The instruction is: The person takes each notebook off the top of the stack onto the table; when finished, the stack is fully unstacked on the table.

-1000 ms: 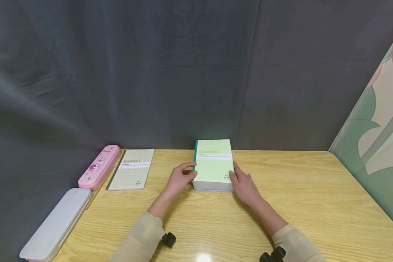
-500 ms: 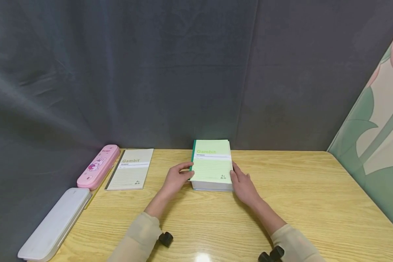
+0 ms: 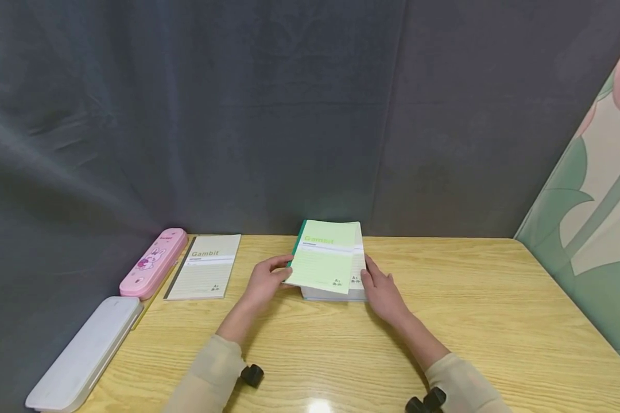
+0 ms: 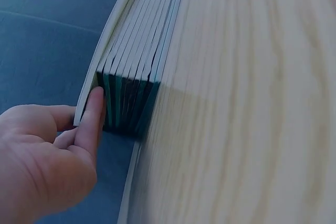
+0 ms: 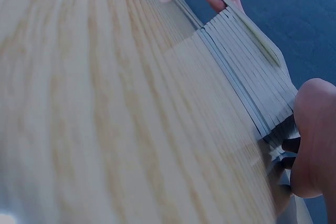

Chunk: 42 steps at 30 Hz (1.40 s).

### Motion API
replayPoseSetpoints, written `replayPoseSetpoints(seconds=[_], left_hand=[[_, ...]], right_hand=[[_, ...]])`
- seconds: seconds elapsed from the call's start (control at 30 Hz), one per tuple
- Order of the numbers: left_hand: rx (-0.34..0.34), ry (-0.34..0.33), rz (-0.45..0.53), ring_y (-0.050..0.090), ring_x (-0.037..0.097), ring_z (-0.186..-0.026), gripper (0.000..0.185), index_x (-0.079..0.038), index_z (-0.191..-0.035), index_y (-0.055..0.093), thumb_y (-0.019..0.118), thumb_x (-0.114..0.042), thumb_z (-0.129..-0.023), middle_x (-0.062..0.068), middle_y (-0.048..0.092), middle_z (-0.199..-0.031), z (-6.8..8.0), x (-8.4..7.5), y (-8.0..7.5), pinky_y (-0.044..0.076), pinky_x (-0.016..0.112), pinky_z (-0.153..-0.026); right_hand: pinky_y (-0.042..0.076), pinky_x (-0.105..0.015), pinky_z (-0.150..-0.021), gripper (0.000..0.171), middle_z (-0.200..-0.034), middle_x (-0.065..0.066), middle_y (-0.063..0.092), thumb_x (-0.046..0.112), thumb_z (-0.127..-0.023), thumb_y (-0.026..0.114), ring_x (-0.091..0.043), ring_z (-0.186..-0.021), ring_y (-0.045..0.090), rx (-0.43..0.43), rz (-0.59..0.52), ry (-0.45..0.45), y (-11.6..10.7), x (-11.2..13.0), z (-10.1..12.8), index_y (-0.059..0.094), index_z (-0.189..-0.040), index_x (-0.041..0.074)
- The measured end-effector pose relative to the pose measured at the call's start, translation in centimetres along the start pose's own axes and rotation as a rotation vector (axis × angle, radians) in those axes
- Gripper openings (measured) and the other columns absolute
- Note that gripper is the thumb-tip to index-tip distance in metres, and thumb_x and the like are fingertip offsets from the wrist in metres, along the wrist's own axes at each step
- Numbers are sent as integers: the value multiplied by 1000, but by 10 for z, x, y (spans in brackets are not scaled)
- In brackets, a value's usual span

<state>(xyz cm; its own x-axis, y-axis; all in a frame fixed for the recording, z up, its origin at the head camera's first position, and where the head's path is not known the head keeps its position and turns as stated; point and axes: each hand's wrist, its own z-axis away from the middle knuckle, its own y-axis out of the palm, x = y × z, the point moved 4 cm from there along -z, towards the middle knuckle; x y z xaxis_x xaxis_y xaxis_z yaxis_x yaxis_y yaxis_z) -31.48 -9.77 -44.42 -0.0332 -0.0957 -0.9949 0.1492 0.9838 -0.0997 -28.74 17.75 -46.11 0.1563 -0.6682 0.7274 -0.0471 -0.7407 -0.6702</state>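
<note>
A: From the head camera, where does the top light-green paper notebook (image 3: 324, 261) lie against the two hands?

B: It sits on the stack of green-spined notebooks (image 3: 356, 274) at the far middle of the pale wooden table (image 3: 496, 321). Its long axis runs near to far, and it is skewed so its near end swings out to the left past the stack. The left hand (image 3: 262, 281) is at its left edge, thumb on the cover and fingers curled under it, pinching it. The right hand (image 3: 382, 292) lies against the stack's right side, near its near corner; I judge it steadies the pile, fingers fairly straight

A: So the left is the nearer one?

B: Yes, it already has the top notebook; the right touches only the pile below

A: And the left wrist view?

B: The left hand (image 4: 47, 156) fills the near left corner, a fingertip tucked between the lifted top cover (image 4: 107, 45) and the dark green spines (image 4: 128, 106) beneath. The notebooks' length runs away from the hand

A: The right wrist view?

B: The page edges (image 5: 252, 77) fan out, and the right hand (image 5: 315, 140) presses on their near right corner. The left hand shows at the far end, gripping the top cover
</note>
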Motion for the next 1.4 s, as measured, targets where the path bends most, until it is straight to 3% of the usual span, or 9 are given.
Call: replayPoseSetpoints(seconds=[0.2,0.67,0.83,1.17,1.4], left_hand=[[-24,-9,49,67,20,-91,36,0,-137,61,58,-2,-101,21,52,-133,-1,6,-13,59,32,-80],[-86,-45,124,68,20,-96,39,7,-140,54,51,4,-102,23,50,-141,6,11,-43,60,28,-81],[-103,-58,99,65,19,-99,40,5,-143,52,50,1,-103,22,46,-143,9,12,-55,59,25,-81],[-216,-103,96,61,18,-104,41,5,-145,50,48,2,-104,23,46,-143,15,20,-79,58,23,-80],[-248,-154,-28,54,27,-109,40,7,-143,51,47,3,-103,27,44,-144,21,27,-92,58,21,-73]], right_hand=[[3,-65,-119,55,-160,-19,33,27,-112,31,-39,-145,33,-6,-4,-2,0,1,-1,23,-160,1],[6,-68,-117,55,-157,-22,37,25,-112,33,-40,-144,35,-22,0,-13,-3,4,1,25,-159,-2],[5,-69,-117,54,-156,-22,37,24,-112,33,-40,-143,35,-29,-5,-21,-3,5,2,25,-158,-3],[5,-67,-118,55,-157,-21,37,26,-112,32,-40,-144,35,-23,0,-21,-4,6,2,24,-159,-2],[6,-67,-118,55,-156,-21,38,26,-112,33,-40,-143,35,-31,-2,-20,-3,5,2,25,-158,-3]])
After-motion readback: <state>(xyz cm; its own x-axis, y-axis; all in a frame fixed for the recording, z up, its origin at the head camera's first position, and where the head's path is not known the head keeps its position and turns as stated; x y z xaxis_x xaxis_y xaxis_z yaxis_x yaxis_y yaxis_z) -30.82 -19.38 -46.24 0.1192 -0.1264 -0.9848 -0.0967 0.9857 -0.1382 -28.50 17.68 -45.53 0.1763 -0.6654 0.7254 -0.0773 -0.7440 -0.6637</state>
